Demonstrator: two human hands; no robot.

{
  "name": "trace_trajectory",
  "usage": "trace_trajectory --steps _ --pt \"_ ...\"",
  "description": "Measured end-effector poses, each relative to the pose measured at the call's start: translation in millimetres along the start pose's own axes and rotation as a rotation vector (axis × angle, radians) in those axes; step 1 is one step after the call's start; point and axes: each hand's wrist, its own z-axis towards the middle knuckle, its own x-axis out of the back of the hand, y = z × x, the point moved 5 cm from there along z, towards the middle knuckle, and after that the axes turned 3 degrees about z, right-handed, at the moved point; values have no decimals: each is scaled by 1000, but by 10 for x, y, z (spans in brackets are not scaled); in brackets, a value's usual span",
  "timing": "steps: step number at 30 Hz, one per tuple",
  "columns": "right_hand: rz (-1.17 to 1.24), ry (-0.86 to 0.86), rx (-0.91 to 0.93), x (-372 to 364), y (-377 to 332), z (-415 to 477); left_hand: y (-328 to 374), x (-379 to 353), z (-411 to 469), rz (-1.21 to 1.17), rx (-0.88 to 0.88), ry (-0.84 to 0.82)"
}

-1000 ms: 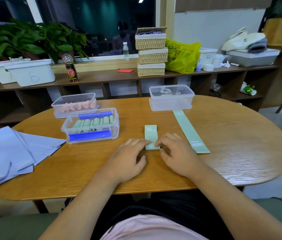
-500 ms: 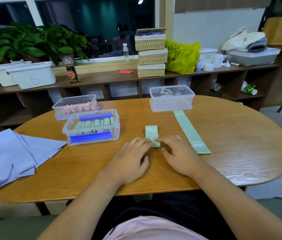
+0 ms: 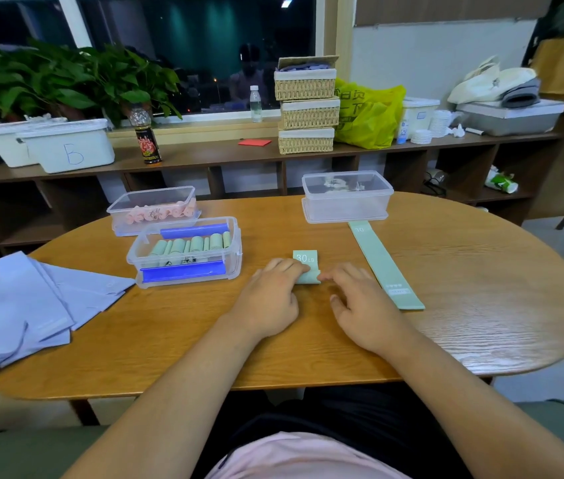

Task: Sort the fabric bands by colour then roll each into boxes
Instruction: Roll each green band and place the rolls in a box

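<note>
Green band [image 3: 305,261] has shortened; left hand [image 3: 270,299] and right hand [image 3: 365,302] pinch its half-hidden roll

Both hands, left [image 3: 268,299] and right [image 3: 363,302], pinch a half-rolled green band [image 3: 306,269] on the tabletop [image 3: 481,305] beside a flat green band [image 3: 382,262].
</note>
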Motion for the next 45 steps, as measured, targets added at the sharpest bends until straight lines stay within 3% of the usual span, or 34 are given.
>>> trace_trajectory --steps 11,20,32,41,45 --pt "-229 -59 127 -101 -126 43 -84 -65 11 -105 56 3" --pt "-317 -78 61 -133 -96 357 -223 19 -48 -255 233 111" --pt "-446 -95 -46 -230 -65 765 -244 23 -47 -275 243 128" --pt "-364 -3 -98 -325 74 972 -277 -4 -52 -305 268 139" --pt "-64 160 -122 -193 87 867 -282 13 -63 -334 283 181"
